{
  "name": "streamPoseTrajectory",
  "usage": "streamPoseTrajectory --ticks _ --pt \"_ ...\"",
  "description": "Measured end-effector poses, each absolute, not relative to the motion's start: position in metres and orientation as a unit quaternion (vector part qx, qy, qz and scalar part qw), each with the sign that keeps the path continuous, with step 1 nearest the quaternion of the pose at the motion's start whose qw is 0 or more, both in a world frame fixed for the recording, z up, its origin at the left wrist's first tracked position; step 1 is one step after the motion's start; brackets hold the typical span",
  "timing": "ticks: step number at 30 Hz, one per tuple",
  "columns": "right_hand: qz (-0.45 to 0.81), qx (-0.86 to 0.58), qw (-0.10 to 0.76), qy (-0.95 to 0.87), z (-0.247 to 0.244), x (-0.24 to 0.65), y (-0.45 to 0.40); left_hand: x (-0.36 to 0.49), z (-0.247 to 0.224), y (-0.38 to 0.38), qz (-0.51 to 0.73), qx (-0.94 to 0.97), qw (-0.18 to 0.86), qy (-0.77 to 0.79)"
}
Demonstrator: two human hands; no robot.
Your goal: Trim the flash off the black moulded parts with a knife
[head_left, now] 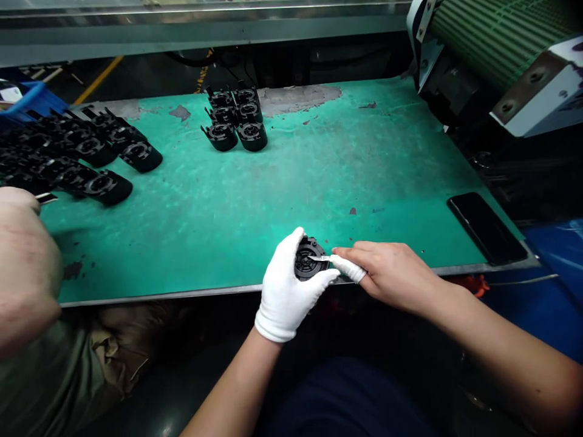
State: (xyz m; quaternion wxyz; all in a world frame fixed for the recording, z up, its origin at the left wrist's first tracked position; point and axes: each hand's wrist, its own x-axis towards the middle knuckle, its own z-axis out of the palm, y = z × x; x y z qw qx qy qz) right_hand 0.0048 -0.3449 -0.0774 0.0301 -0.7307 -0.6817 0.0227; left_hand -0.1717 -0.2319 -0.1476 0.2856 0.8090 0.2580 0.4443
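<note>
My left hand (286, 282), in a white glove, is closed around a round black plastic part (310, 258) above the table's front edge. Ribs and rings show on the part's upturned face. My right hand (387, 267), bare except for a white cover on the thumb, is closed on a small knife (321, 258). Its thin, pointed metal blade reaches left over the face of the part; whether the tip touches it I cannot tell. The knife's handle is hidden within my fingers.
Black cylindrical housings (237, 118) stand in two rows on the green table (319, 176). More black housings (104, 185) crowd the left, near a blue bin (39, 97) and another person's arm (27, 267). A phone (486, 227) lies right, below a green-belted conveyor (487, 36).
</note>
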Motion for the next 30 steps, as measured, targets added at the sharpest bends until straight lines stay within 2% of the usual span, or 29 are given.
streamPoseTrajectory --ticks 25,27,30 --pt "-0.016 -0.802 -0.024 -0.597 -0.071 -0.028 -0.354 -0.165 -0.151 -0.232 0.470 0.798 0.248 0.285" --pt "-0.023 -0.806 -0.014 -0.591 -0.075 -0.029 -0.357 -0.164 -0.152 -0.232 0.476 0.797 0.241 0.284" --pt "-0.010 -0.796 0.055 -0.603 -0.078 -0.020 -0.361 -0.164 -0.154 -0.232 0.472 0.802 0.238 0.276"
